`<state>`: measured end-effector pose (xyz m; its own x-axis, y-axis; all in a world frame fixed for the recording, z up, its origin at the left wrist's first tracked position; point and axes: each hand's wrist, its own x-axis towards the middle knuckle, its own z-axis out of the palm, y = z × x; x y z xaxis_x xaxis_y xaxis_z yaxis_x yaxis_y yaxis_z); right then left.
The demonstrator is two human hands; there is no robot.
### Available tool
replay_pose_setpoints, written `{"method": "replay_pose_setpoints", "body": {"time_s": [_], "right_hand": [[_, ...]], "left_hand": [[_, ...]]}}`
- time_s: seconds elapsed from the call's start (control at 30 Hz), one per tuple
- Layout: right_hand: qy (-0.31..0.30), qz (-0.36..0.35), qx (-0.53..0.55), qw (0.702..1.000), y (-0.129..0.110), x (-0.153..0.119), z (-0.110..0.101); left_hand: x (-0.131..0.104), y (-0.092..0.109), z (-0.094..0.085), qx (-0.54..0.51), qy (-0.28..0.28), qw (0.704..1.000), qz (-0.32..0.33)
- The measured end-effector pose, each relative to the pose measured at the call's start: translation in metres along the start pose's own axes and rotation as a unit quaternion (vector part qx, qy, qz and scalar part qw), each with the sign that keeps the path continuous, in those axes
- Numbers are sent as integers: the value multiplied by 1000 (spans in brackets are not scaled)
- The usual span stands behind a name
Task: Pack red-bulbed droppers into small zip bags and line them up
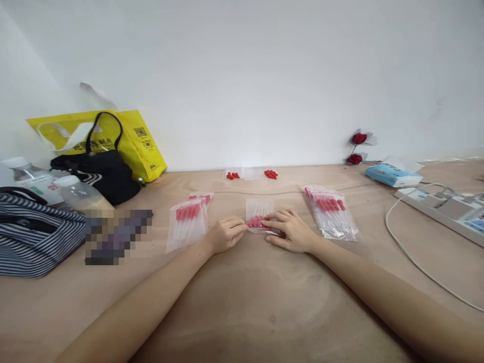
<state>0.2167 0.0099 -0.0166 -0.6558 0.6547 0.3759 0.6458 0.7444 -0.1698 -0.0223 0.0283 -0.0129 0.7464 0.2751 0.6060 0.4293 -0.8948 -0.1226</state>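
Observation:
A clear zip bag (259,207) of red-tipped white sticks lies flat at the middle of the table, its zip edge toward me. My left hand (228,234) pinches the left corner of that edge, fingers closed. Over the right part of the bag rests my right hand (290,232), its fingers apart and touching the red tips. Filled bags (188,222) lie in a pile to the left, and another fanned pile of filled bags (333,214) lies to the right. Farther back are more red-tipped sticks (270,174) near the wall.
At the left stand a yellow bag (147,146), a black cap (102,174), bottles (79,194) and a striped pouch (38,232). To the right are a tissue pack (393,174), red roses (354,159), a power strip (449,212) and its white cable (401,252).

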Motion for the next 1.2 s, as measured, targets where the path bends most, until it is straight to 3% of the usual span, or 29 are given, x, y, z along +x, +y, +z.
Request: {"method": "replay_pose_setpoints", "body": {"time_s": [0.13,0.3,0.57,0.73,0.93,1.2], "right_hand": [[4,10,10,1000,5,-3,1],[55,4,12,998,5,-3,4],[174,-131,-175,960,8,-3,5],[184,-167,-234,940,9,-3,4],[176,-151,-257,938,9,-1,4],[169,-125,-253,944,10,-1,5]], "left_hand": [[2,0,0,-11,-1,1000,0],[2,0,6,8,26,1000,9],[2,3,6,42,64,996,-38],[1,1,5,75,75,994,-5],[2,-3,1,125,77,986,80],[6,-4,3,142,105,979,102]]}}
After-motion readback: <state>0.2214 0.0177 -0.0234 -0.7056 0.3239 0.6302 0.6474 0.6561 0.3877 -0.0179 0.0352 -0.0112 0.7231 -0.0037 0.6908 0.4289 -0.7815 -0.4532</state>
